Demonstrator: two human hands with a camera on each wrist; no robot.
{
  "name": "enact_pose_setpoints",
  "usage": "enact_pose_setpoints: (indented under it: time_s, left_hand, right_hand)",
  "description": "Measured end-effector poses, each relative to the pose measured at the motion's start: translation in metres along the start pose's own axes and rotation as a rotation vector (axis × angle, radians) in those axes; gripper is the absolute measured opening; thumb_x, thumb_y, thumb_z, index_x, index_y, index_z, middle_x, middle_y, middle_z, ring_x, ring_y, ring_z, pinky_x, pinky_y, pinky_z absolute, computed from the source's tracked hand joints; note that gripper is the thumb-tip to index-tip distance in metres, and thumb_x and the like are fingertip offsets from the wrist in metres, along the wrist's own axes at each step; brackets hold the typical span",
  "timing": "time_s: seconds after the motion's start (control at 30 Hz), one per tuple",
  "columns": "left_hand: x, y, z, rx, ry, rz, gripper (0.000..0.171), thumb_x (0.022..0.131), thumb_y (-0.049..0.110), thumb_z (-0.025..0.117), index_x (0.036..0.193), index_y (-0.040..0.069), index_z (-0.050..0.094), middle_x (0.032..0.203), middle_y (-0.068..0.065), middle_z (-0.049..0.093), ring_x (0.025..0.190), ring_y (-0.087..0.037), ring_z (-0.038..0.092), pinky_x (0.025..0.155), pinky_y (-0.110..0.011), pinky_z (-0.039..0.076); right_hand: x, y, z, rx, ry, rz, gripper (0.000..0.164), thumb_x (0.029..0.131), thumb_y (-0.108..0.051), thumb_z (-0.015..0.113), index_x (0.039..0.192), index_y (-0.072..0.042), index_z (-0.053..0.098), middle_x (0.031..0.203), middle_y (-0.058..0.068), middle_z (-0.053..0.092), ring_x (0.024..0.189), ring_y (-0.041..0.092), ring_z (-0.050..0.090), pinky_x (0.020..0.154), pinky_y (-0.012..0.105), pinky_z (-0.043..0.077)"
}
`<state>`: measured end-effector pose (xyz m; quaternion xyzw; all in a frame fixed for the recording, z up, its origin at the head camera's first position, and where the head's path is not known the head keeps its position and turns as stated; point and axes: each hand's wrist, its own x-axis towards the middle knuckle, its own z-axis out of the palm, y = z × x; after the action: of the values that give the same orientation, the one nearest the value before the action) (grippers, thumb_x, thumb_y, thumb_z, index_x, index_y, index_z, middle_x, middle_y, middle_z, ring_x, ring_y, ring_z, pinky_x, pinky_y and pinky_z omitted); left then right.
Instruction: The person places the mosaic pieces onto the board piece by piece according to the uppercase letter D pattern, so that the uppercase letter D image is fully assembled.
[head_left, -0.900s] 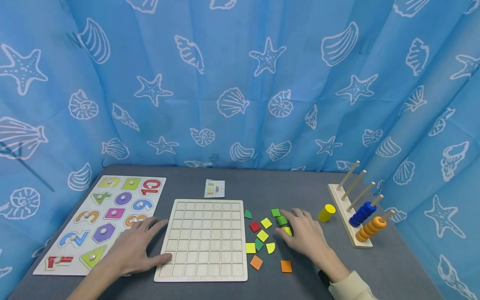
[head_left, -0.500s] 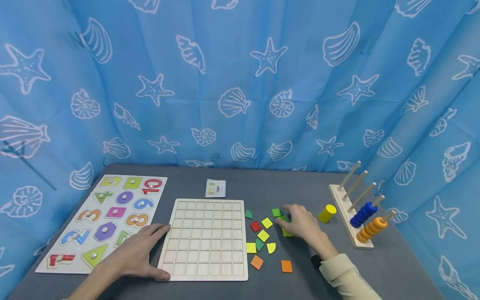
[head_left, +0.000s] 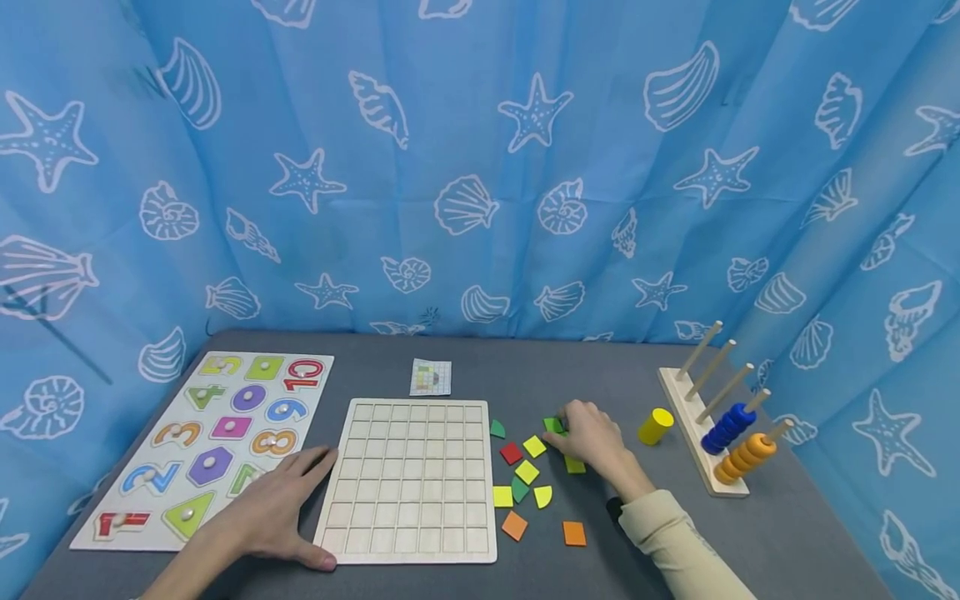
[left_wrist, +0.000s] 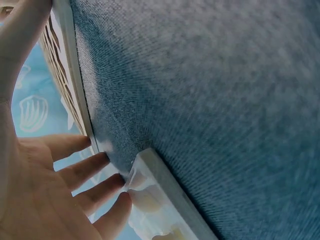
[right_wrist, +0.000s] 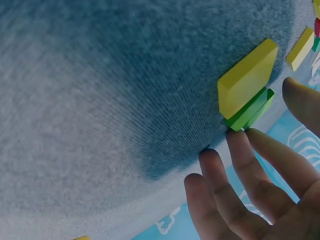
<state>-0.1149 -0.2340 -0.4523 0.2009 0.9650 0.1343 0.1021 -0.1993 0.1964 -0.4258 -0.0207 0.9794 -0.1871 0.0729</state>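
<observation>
Well, the right hand (head_left: pixel 596 437) had its fingers and thumb apart, with fingertips touching small green tiles (right_wrist: pixel 249 111). These lay on the desk (head_left: pixel 517 375), right of the wooden board (head_left: pixel 408 481). A soft touch seemed best, so the yellow tile (right_wrist: pixel 247 82) near them wouldn't get bumped. The left hand (head_left: pixel 273 508), also spread, was beside the board.

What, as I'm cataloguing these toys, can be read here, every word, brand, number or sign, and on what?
On the puzzle board:
"1", red
"2", blue
"3", orange
"4", green
"5", yellow
"8", orange
"9", blue
"10", red
Green piece partly hidden by left hand: unclear.
Card: any print too small to read.
No words or brands legible.
</observation>
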Motion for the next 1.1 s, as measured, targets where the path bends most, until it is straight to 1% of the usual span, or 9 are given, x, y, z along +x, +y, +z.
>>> enact_pose_setpoints:
  time_s: [0.07,0.13,0.23,0.3,0.37,0.5,0.63,0.9,1.1]
  left_hand:
    - [0.000,0.000,0.000,0.006,-0.002,0.003,0.139,0.051,0.088,0.079,0.154,0.002,0.042,0.153,-0.025,0.046,0.136,-0.047,0.048,0.100,-0.069,0.047]
    - [0.000,0.000,-0.001,0.013,0.004,0.007,0.138,0.050,0.088,0.079,0.153,0.003,0.043,0.152,-0.024,0.047,0.136,-0.046,0.049,0.099,-0.069,0.048]
    - [-0.001,0.001,-0.001,0.023,0.016,0.009,0.138,0.049,0.090,0.078,0.153,0.004,0.045,0.151,-0.023,0.048,0.134,-0.045,0.050,0.097,-0.068,0.049]
    - [0.000,0.001,-0.001,0.034,0.020,0.011,0.138,0.049,0.090,0.078,0.153,0.005,0.045,0.151,-0.023,0.049,0.133,-0.045,0.051,0.095,-0.069,0.049]
    - [0.001,0.001,-0.002,0.041,0.014,0.006,0.138,0.048,0.090,0.078,0.153,0.006,0.045,0.151,-0.023,0.049,0.132,-0.046,0.051,0.095,-0.069,0.049]
    - [0.002,0.002,-0.003,0.048,-0.011,-0.012,0.138,0.048,0.090,0.078,0.154,0.008,0.044,0.151,-0.023,0.048,0.130,-0.047,0.053,0.095,-0.071,0.048]
    - [0.003,0.002,-0.003,0.050,-0.028,-0.020,0.138,0.049,0.090,0.077,0.154,0.008,0.044,0.151,-0.023,0.048,0.129,-0.049,0.054,0.095,-0.071,0.048]
    - [0.003,0.004,-0.004,0.070,-0.043,-0.018,0.138,0.050,0.090,0.076,0.155,0.006,0.043,0.151,-0.024,0.047,0.128,-0.048,0.054,0.096,-0.069,0.049]
    - [0.004,0.005,-0.004,0.073,-0.046,-0.023,0.137,0.051,0.091,0.075,0.154,0.006,0.044,0.151,-0.024,0.047,0.128,-0.049,0.055,0.097,-0.069,0.048]
  right_hand:
    - [0.001,0.000,0.001,0.001,0.006,-0.005,0.027,0.089,-0.027,0.080,0.091,-0.001,0.076,0.062,0.000,0.038,0.053,0.016,0.044,0.050,0.026,0.029]
    - [0.003,0.000,0.002,0.007,0.009,-0.012,0.027,0.089,-0.028,0.081,0.091,-0.001,0.078,0.061,0.000,0.039,0.053,0.015,0.043,0.049,0.025,0.028]
    - [0.004,0.000,0.002,0.020,0.019,-0.033,0.028,0.088,-0.026,0.082,0.098,0.000,0.079,0.067,0.002,0.056,0.055,0.015,0.047,0.048,0.024,0.032]
    - [0.005,-0.001,0.002,0.028,0.024,-0.043,0.028,0.087,-0.022,0.082,0.102,0.001,0.079,0.079,0.007,0.069,0.060,0.015,0.053,0.050,0.026,0.040]
    - [0.006,-0.002,0.002,0.030,0.029,-0.049,0.027,0.086,-0.017,0.082,0.105,0.001,0.079,0.091,0.012,0.075,0.064,0.017,0.058,0.052,0.030,0.047]
    - [0.007,-0.003,0.003,0.038,0.036,-0.057,0.024,0.085,-0.013,0.082,0.103,0.002,0.079,0.099,0.016,0.077,0.072,0.020,0.064,0.057,0.035,0.053]
    - [0.008,-0.003,0.003,0.060,0.041,-0.073,0.023,0.083,-0.013,0.082,0.102,0.001,0.079,0.100,0.017,0.077,0.078,0.025,0.070,0.057,0.036,0.056]
    - [0.008,-0.016,0.002,0.122,0.062,-0.104,0.023,0.083,-0.009,0.080,0.104,0.000,0.079,0.101,0.016,0.078,0.081,0.023,0.071,0.059,0.032,0.056]
    - [0.009,-0.040,0.003,0.176,0.097,-0.226,0.023,0.080,-0.004,0.077,0.102,0.001,0.080,0.099,0.015,0.077,0.075,0.019,0.065,0.058,0.028,0.050]
